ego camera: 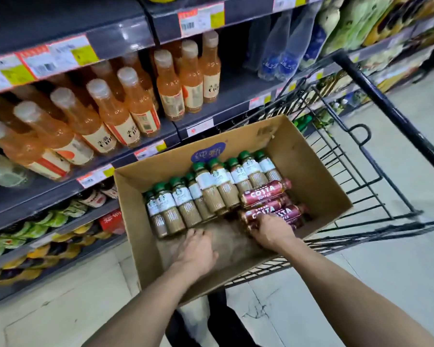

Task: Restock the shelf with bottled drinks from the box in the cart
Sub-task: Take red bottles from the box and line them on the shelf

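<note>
An open cardboard box (318, 171) sits in a black wire cart (361, 179). Inside lie several green-capped brown drink bottles (211, 189) in rows, and beside them several maroon Costa coffee bottles (263, 192) on their sides. My right hand (271, 231) is closed around a maroon Costa bottle (273, 212) at the near right of the box. My left hand (198, 249) rests on the bare box floor just below the green-capped row, fingers spread, holding nothing. The shelf (125, 159) stands to the left.
Orange drink bottles (115, 108) fill the upper shelf, with an empty stretch at its right (238, 86). Clear blue-label bottles (283, 46) stand further right. Colourful pouches (35, 236) fill the low shelves. The cart handle (391, 108) runs diagonally at right. Tiled floor lies below.
</note>
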The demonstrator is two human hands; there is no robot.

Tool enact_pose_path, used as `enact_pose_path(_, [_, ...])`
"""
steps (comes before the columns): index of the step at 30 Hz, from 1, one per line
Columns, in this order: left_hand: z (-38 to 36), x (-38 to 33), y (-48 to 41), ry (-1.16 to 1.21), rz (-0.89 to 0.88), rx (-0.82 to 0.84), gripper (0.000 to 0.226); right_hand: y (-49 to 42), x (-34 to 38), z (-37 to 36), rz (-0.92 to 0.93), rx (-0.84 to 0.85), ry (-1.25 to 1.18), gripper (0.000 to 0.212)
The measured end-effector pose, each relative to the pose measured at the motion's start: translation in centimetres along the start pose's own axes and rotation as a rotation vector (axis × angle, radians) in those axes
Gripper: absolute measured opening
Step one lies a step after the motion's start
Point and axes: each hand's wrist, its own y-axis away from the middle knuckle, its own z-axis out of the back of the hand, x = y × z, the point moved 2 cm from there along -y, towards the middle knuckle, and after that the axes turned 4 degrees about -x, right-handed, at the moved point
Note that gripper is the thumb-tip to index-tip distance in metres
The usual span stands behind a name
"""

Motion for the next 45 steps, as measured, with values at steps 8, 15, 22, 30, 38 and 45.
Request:
enact_pose_path(8, [2.4, -5.9, -7.2, 0.010, -0.129, -0.123, 0.049, -3.5, -3.5, 0.3, -0.381, 0.001, -0.335, 0.049])
enact_pose_path(15, [2.0, -10.8, -12.4, -0.078, -0.169, -0.138, 0.052, -6.5, -5.0, -2.4, -0.671, 0.051, -0.710, 0.061])
enact_pose_path(22, [0.4, -11.3, -15.5, -0.202, -0.151, -0.145, 0.070, -8.3, -5.6, -4.3, -0.926, -0.007, -0.897, 0.100])
enact_pose_path(30, [0.7, -11.1, -14.5, -0.038, -0.162, -0.178, 0.066, -8.3, -6.1, -4.8, -1.037, -0.094, -1.135, 0.082])
enact_pose_path(38, [2.3, -9.6, -10.4, 0.212, -0.053, -0.239, 0.077, -5.7, -4.0, -2.8, -0.928, -0.240, -1.343, 0.047])
enact_pose_path(45, [5.3, -6.3, -5.0, 0.516, 0.093, -0.250, 0.063, -0.3, -0.9, -0.6, -0.548, -0.383, -1.330, 0.055])
